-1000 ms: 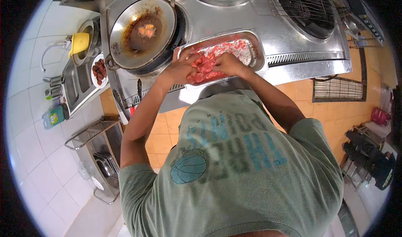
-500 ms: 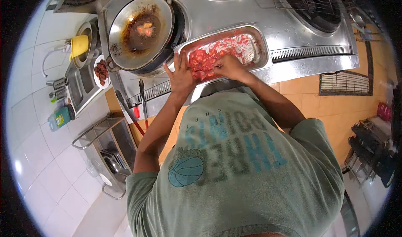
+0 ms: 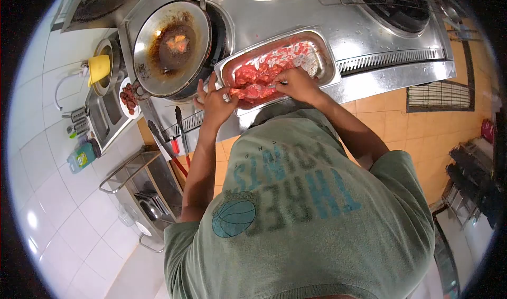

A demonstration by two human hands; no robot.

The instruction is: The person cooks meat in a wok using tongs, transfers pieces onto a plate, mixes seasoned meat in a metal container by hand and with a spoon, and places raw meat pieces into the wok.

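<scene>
A metal tray [image 3: 338, 69] on the steel counter holds red-coated pieces of meat [image 3: 245, 74], with red and whitish smears toward its right end. Over the tray's near left part, a red-coated piece of meat [image 3: 256, 92] stretches between my two hands. My left hand [image 3: 217, 108] pinches its left end between thumb and forefinger, the other fingers spread. My right hand [image 3: 300, 85] is closed at the piece's right end, its fingertips partly hidden.
Left of the tray, a wok [image 3: 145, 45] on a burner holds dark oil and a few orange pieces. Beyond it are a plate [image 3: 125, 82] of browned meat and a sink [image 3: 108, 106]. Tongs [image 3: 182, 127] lie at the front edge. A grate [image 3: 391, 3] covers a burner at back right.
My left hand has moved slightly left and down, from spread over the tray's edge to pinching the meat. A piece is now lifted between both hands. The view has shifted a little.
</scene>
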